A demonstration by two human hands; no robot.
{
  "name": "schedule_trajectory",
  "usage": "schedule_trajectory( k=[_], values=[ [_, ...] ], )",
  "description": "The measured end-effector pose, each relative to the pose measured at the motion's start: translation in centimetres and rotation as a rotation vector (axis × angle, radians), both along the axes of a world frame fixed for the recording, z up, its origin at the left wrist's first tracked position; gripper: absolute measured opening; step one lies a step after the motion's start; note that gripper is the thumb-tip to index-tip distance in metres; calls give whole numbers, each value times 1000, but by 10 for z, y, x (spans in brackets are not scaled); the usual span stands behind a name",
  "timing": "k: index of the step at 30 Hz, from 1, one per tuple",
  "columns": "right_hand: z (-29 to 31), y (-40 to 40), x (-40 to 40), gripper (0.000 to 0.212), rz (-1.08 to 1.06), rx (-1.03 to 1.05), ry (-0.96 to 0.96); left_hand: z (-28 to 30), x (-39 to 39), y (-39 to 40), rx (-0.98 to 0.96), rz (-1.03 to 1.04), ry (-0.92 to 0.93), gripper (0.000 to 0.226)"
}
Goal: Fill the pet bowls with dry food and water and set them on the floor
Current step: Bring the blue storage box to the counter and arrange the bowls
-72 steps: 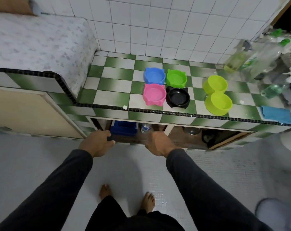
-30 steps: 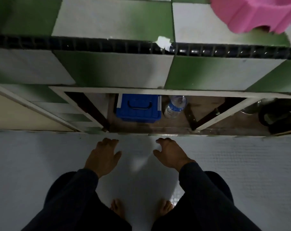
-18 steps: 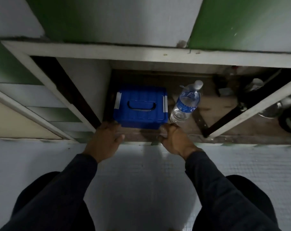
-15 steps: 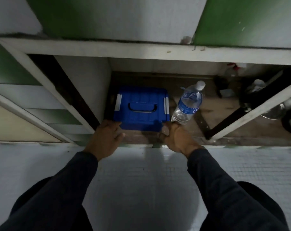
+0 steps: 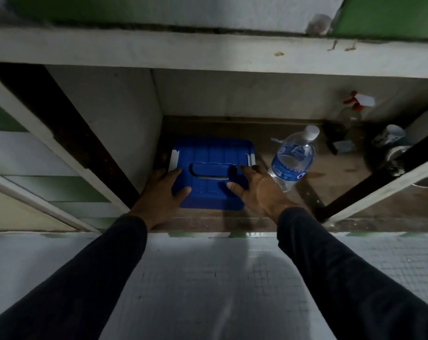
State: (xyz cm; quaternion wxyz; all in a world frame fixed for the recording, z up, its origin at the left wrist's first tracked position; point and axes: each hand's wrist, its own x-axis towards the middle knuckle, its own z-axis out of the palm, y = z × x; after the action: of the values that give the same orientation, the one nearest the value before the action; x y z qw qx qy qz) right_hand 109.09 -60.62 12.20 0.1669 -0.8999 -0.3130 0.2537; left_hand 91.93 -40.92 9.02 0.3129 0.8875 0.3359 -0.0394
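Now | left hand (image 5: 162, 192), right hand (image 5: 257, 190): spread flat on ribbed blue plastic box (image 5: 211, 165), gripping nothing

"Where's the box?"

"The lidded box (image 5: 211, 168) sits on the cabinet shelf (image 5: 330, 190), hard against the left wall of the opening. My left hand (image 5: 162, 192) is on its left edge, my right hand (image 5: 259, 190) on its right."

"And the water?"

"The water bottle (image 5: 292, 160) stands just right of the box, close by my right hand. Behind it, farther right, are a spray bottle (image 5: 352, 111) and a cup (image 5: 389, 136). The floor (image 5: 208, 278) lies before the shelf."
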Motion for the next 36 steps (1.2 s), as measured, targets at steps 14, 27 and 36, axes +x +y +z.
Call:
schedule_trajectory(
  k=[14,27,36],
  values=[
    [-61,35,40,85,-185,21,37,-55,46,38,-37,56,-70,78],
    [-70,38,44,74,-154,77,-24,-70,62,56,-40,96,-119,115],
    [-69,43,52,78,-144,75,23,-73,65,51,-24,114,-78,79]
  ],
)
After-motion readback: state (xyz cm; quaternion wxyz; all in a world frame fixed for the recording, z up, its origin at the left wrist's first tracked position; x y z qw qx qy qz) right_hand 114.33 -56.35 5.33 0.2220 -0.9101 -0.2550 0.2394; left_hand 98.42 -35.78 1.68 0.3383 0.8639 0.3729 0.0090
